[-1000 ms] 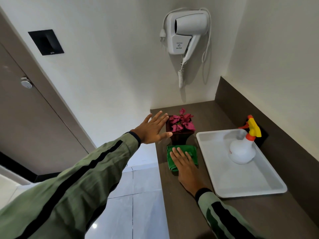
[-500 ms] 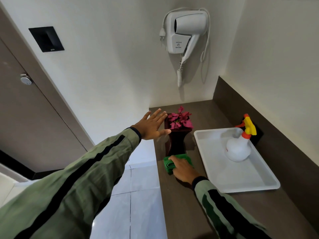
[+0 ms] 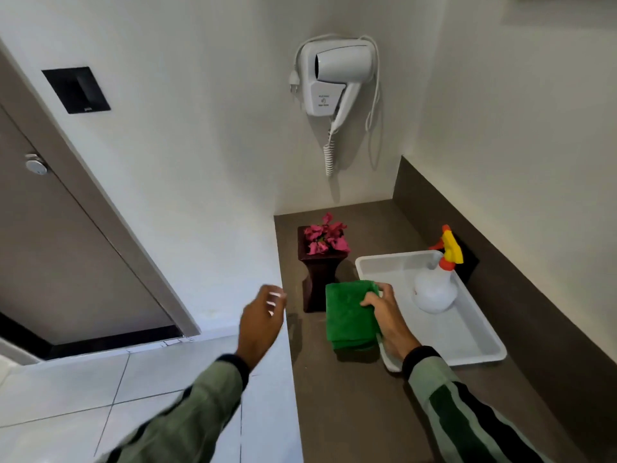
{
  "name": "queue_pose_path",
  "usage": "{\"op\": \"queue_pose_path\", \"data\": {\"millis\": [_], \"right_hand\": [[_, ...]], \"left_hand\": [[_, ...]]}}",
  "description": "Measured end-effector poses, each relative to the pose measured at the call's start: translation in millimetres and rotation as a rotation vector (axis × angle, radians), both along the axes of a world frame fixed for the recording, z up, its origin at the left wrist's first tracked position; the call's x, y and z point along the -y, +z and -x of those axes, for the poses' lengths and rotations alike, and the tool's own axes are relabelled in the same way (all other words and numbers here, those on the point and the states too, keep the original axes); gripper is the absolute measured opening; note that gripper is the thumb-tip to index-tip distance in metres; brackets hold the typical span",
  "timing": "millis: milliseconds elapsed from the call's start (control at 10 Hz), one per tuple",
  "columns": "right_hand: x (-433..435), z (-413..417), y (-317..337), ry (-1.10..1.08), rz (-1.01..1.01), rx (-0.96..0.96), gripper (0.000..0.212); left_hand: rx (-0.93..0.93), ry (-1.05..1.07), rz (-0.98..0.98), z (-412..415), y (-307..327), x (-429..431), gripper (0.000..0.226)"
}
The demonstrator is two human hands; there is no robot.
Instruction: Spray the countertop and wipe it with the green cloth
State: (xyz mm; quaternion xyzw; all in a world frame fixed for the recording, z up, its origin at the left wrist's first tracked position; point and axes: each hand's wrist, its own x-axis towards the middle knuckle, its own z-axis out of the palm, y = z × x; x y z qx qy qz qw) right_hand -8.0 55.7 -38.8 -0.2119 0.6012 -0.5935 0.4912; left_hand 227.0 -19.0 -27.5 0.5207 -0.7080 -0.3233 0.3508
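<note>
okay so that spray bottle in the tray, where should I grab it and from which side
Probably the narrow neck just below the orange collar of the spray bottle, coming from the near left, over the white tray. The bottle stands upright, the round base looks too wide to grip well, and the wall sits close behind. The left hand is free; the right hand holds the green cloth.

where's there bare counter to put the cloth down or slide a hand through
Bare countertop: the near stretch in front of the white tray, and the back corner behind the flower vase. Crowded: the narrow gap between vase and tray, where the right hand holds the green cloth. The spray bottle occupies the tray's far end.
</note>
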Motion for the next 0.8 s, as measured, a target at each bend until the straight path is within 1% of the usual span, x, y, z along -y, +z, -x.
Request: {"op": "queue_pose_path", "data": {"millis": [100, 200, 300, 400, 500, 600, 700, 800], "right_hand": [[-13, 20, 5, -0.004, 0.019, 0.146, 0.019], [-23, 41, 9, 0.01, 0.062, 0.105, 0.022], [-38, 69, 7, -0.013, -0.029, -0.218, 0.036], [-48, 94, 0, -0.007, -0.166, -0.719, 0.029], [-55, 108, -11, 0.028, -0.263, -0.901, 0.021], [-62, 115, -21, 0.199, -0.44, -1.061, 0.011], [-62, 109, -26, 0.401, -0.635, -1.354, 0.024], [-54, 100, -24, 0.318, -0.605, -1.472, 0.024]], "left_hand": [[-0.228, -0.194, -0.388, 39, -2, -40, 0.041], [-0.508, -0.303, -0.594, 91, 2, -59, 0.062], [-0.461, -0.232, -0.542, 138, 0, -68, 0.063], [-0.169, -0.253, -0.383, 172, -11, -72, 0.052], [0.22, -0.345, -0.17, 194, -22, -76, 0.053], [0.778, -0.376, 0.083, 202, -34, -78, 0.043], [0.995, -0.444, 0.199, 203, -39, -83, 0.044], [0.991, -0.513, 0.257, 202, -35, -81, 0.043]]}}
